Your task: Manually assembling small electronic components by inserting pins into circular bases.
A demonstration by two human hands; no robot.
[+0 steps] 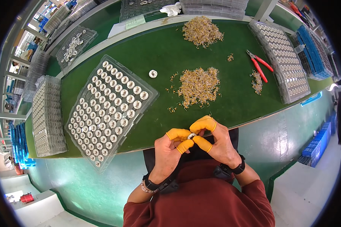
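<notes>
At the table's near edge, my left hand (170, 146) and my right hand (213, 140) meet, with yellow finger cots on the thumbs and forefingers. Pinched between their fingertips is a small white ring-shaped part (191, 136), mostly covered by the fingers. Just beyond my hands lies a pile of small bent metal pieces (199, 86), yellowish and silvery. A single white ring-shaped part (152, 73) rests on the green table left of that pile. Farther left, a clear plastic tray (149, 99) holds rows of similar white parts and overhangs the near edge.
A second pile of bent pieces (203, 31) sits at the far side. Red-handled cutters (259, 66) lie right of the piles, beside a small heap (257, 82). Filled trays (282, 62) stand at the right, and stacked trays (48, 117) at the left.
</notes>
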